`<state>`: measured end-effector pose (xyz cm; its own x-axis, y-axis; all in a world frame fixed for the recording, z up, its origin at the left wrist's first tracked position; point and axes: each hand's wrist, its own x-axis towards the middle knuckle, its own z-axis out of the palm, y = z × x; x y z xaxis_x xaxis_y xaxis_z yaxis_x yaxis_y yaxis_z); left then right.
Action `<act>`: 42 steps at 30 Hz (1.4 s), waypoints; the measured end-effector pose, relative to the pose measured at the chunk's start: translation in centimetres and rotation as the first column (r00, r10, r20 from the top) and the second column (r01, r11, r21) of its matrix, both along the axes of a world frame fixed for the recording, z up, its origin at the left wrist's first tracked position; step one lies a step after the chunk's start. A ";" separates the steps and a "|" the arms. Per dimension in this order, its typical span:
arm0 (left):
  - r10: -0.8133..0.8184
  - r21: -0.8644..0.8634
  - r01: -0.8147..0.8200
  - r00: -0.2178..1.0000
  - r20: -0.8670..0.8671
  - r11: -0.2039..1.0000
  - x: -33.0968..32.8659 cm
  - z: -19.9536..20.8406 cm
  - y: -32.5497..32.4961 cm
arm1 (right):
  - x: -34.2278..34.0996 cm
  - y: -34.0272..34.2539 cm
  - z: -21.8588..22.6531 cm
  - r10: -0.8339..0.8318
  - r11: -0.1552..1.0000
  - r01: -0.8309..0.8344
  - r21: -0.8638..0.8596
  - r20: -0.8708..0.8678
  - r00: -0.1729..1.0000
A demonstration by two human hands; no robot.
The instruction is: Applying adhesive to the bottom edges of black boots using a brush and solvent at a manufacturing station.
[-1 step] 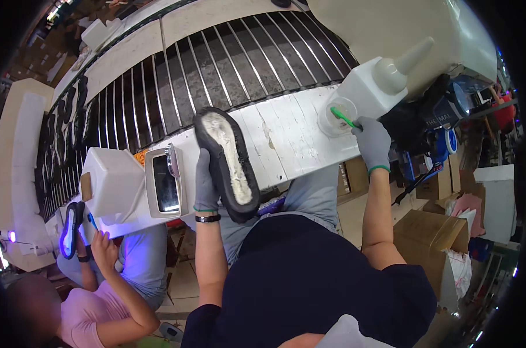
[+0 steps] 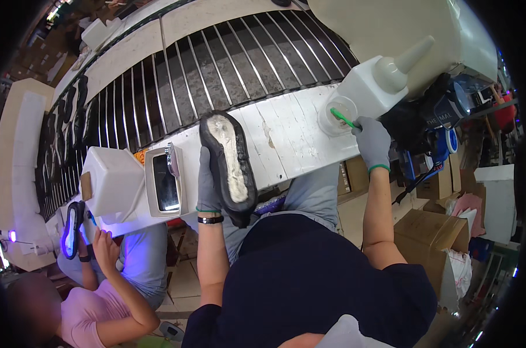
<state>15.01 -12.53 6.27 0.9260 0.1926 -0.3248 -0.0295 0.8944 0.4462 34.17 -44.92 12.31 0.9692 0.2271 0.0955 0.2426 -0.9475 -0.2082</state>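
Observation:
My left hand (image 2: 208, 182), in a grey glove with a green cuff, grips a black shoe sole (image 2: 238, 200) by its left edge. The sole's pale, whitish inner face is turned up, and it is held slanted over the bench's front edge. Out to the right, my gloved right hand (image 2: 372, 141) is closed on the handle of a green brush (image 2: 340, 116). The brush's far end is inside a clear plastic cup (image 2: 326, 126), where its tip is hard to make out. Beside the cup is a white bottle (image 2: 364, 87) with a long spout.
Metal rollers (image 2: 216, 64) run behind the white bench strip (image 2: 292, 136). A phone (image 2: 165, 180) lies in a pale tray, next to a white container (image 2: 112, 182). At left, a co-worker's hand (image 2: 105, 250) is near another sole (image 2: 71, 232). Cardboard boxes (image 2: 422, 240) stand at right.
The sole and my left hand have shifted slightly, and the sole has turned a little more upright, its far end moving right. My right hand and the brush stay put.

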 end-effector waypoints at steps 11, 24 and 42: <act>0.059 0.477 0.009 0.990 -0.127 0.879 -4.6 3.1 -3.0 | -0.1 -3.1 -3.6 0.189 0.685 0.171 0.708 -0.400 0.897; 0.182 0.390 -0.133 0.979 -0.090 0.911 -3.2 8.0 -2.9 | -4.6 9.0 6.6 0.855 0.314 -0.291 0.904 -0.136 0.500; 0.219 0.730 -0.217 0.971 0.094 0.648 -4.1 9.5 -2.9 | -4.8 13.6 8.8 0.883 0.338 -0.609 0.718 -0.018 0.468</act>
